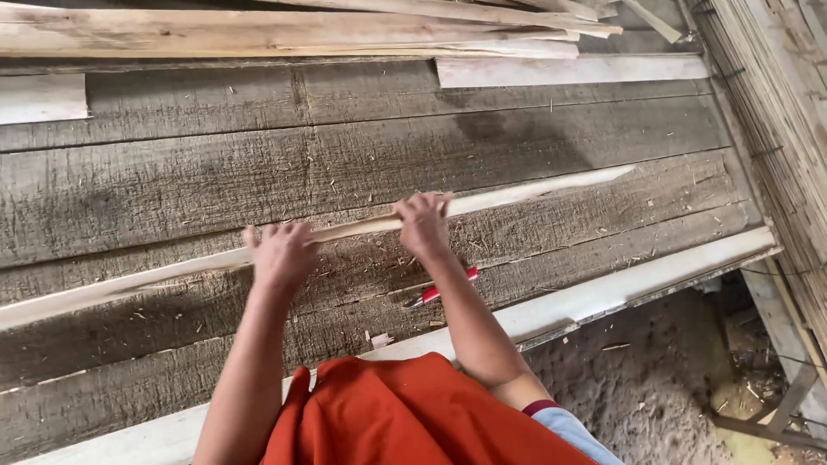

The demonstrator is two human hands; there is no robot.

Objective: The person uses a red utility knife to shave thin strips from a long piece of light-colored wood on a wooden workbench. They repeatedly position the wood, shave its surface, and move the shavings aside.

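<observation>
Rough grey plank surface [215, 172] fills the view, boards running left to right, scattered with wood chips. A long pale wooden strip [534, 191] lies across its middle. Near it, a red-handled tool [444, 291]. At the far edge, a stack of pale wooden slats [284, 30]. A whitish board [620, 288] lines the near edge.

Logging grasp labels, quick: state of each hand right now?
Left hand: closed on the wood strip.
Right hand: closed on the same strip, further along.
</observation>
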